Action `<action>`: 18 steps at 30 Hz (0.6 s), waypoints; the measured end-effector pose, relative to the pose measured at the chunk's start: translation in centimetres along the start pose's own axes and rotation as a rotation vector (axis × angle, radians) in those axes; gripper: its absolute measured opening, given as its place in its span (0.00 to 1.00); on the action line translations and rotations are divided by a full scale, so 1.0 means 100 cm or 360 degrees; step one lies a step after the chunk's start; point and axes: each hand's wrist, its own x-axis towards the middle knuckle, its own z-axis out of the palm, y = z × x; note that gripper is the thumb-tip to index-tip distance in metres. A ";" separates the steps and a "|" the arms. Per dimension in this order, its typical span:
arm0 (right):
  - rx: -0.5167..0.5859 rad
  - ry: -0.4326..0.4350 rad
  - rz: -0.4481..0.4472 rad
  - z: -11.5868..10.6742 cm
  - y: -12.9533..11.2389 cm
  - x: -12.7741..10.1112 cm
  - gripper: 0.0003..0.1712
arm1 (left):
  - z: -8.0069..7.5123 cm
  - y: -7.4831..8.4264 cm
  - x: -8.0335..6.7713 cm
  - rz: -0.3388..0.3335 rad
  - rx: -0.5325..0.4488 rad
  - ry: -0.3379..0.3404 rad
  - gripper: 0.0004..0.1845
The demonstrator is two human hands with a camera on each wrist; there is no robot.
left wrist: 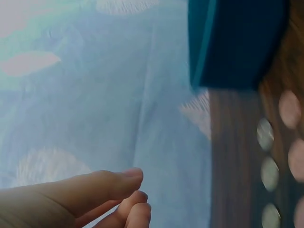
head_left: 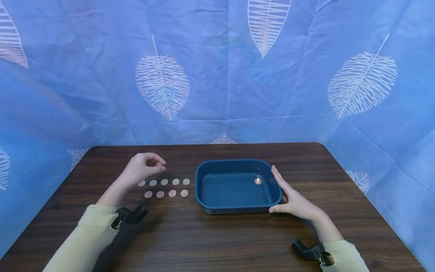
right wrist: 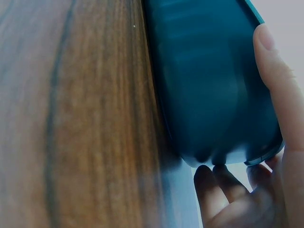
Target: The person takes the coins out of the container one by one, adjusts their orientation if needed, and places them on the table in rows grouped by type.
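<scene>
My left hand hovers over the left end of two rows of coins, fingers bent, thumb close to the fingertips. No coin shows between thumb and fingers in the left wrist view. The far row holds silvery coins; the near row holds pinkish, copper-looking coins. Right of them stands a dark blue rectangular box without a lid. Inside it, toward the right, lies one copper-looking coin. My right hand grips the box's right end, thumb at the near corner, fingers along the far right side.
The dark wood-grain table carries everything. A blue cloth with white leaf prints hangs behind and beside it. Black straps with camera mounts sit on my left wrist and right wrist.
</scene>
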 end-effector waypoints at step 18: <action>0.0043 0.0002 -0.0011 0.001 0.003 -0.001 0.65 | 0.072 0.107 0.052 0.0303 -0.0167 -0.0189 0.05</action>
